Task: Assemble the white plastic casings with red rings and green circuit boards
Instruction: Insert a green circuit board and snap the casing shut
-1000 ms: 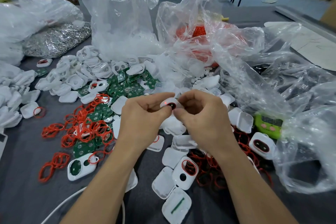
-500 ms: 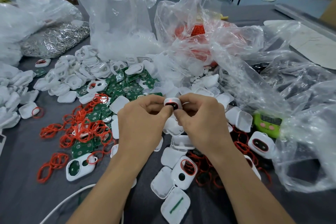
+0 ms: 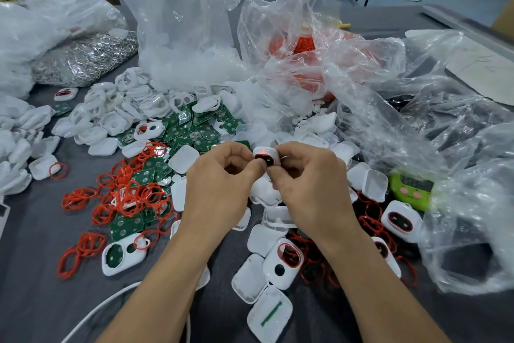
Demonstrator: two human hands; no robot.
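Above the table [image 3: 33,231], left hand [image 3: 219,189] and right hand [image 3: 308,187] fingers pinch one white casing [image 3: 264,158], red light lit.

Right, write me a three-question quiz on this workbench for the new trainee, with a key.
1. True or false: the left hand and the right hand both grip the same white casing with their fingers.
2. Pick one. The big loose pile of red rings mixed with green circuit boards lies: A) on the table to the left of the hands; B) draped over the person's forearms; C) stacked on a cardboard box.
3. Fill the gap: the green gadget with pink buttons lies to the ___ of the right hand.

Key: 1 true; 2 A; 3 right.
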